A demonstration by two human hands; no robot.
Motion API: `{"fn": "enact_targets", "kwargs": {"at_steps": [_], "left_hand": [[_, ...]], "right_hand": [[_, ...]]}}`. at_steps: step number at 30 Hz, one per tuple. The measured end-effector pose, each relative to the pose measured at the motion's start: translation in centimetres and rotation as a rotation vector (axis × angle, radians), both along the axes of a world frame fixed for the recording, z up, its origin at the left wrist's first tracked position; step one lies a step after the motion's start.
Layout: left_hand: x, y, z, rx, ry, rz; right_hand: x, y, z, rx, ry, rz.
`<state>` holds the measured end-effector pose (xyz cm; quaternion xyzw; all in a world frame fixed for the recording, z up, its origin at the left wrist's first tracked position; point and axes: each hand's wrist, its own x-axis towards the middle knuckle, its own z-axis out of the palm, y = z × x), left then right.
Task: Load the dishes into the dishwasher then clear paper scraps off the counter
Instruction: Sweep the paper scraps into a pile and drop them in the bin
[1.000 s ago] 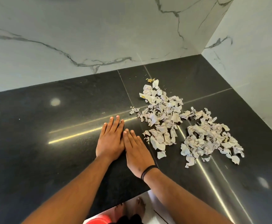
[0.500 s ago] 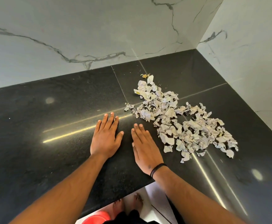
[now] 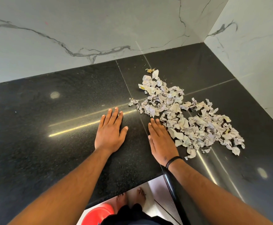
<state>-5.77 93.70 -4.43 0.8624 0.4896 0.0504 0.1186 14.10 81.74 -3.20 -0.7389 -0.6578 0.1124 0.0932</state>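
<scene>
A black polished stone counter (image 3: 51,127) is seen from above, set into a corner formed by two white marble-veined walls (image 3: 83,30). A heap of crumpled paper scraps (image 3: 186,117) is spread on the counter, stretching from near the corner toward the counter's front edge, with one small scrap (image 3: 133,101) lying slightly apart on the side away from the corner. The left hand (image 3: 110,132) is laid flat, palm down, on bare stone well to the left of the heap; its fingers are straight and held together, the thumb is spread outward, and nothing is held. The right hand (image 3: 161,141) is placed just beside the heap, tilted somewhat onto its little-finger edge, fingers extended and close together, with nothing gripped; its outer side is at the nearest scraps (whether actual contact is made cannot be told). A black band (image 3: 173,161) is worn on the right wrist. The two hands are apart, with a strip of bare counter between them. Below the counter's front edge, bare feet (image 3: 131,198) on a pale floor and part of a red round object (image 3: 98,215) are visible. Bright streaks of reflected light are noted on the stone surface.
</scene>
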Motion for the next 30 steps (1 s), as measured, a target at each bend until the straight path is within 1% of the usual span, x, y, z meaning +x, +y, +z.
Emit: {"fn": "enact_targets", "kwargs": {"at_steps": [2, 4, 6, 8, 9, 10, 12, 14, 17, 19, 21, 23, 26, 28, 30], "left_hand": [[0.0, 0.0, -0.3, 0.014, 0.014, -0.001], [0.0, 0.1, -0.4, 0.012, 0.022, 0.012], [0.0, 0.0, -0.4, 0.015, 0.091, 0.026], [-0.1, -0.2, -0.4, 0.03, 0.183, 0.019], [-0.2, -0.3, -0.4, 0.03, 0.19, 0.009], [-0.1, -0.3, -0.3, 0.03, 0.171, 0.001], [0.0, 0.1, 0.0, -0.001, 0.06, 0.009], [0.2, 1.8, 0.1, -0.041, -0.04, 0.009], [0.3, 5.8, 0.1, -0.03, -0.026, -0.049], [0.7, 8.5, 0.0, -0.053, -0.001, -0.08], [1.6, 10.5, -0.1, -0.047, 0.055, -0.095], [2.8, 11.8, -0.1, -0.013, 0.108, -0.102], [4.1, 13.3, -0.4, 0.028, 0.147, -0.102], [4.1, 13.7, -0.6, 0.039, 0.168, -0.114], [3.9, 13.9, -0.8, 0.054, 0.201, -0.106]], "right_hand": [[-1.9, 1.1, 0.8, 0.046, 0.055, 0.077], [-4.4, 2.9, 1.9, 0.061, 0.183, 0.157], [-6.7, 5.3, 2.7, 0.042, 0.313, 0.218], [-8.3, 7.8, 2.9, 0.017, 0.358, 0.26], [-8.6, 8.9, 2.7, -0.013, 0.368, 0.266], [-8.6, 9.9, 2.4, -0.051, 0.375, 0.253], [-7.7, 11.4, 1.6, -0.096, 0.348, 0.194], [-5.8, 12.3, 1.2, -0.078, 0.279, 0.097], [-2.5, 12.2, 0.8, -0.044, 0.186, -0.046], [-1.2, 11.7, 0.8, -0.042, 0.169, -0.082], [-1.0, 11.6, 1.2, -0.029, 0.234, -0.103], [-1.8, 11.6, 2.1, 0.015, 0.344, -0.128], [-3.3, 13.1, 3.0, 0.061, 0.489, -0.064], [-4.5, 14.9, 2.8, 0.025, 0.57, -0.007], [-5.5, 17.3, 1.9, -0.029, 0.566, 0.02]]}}
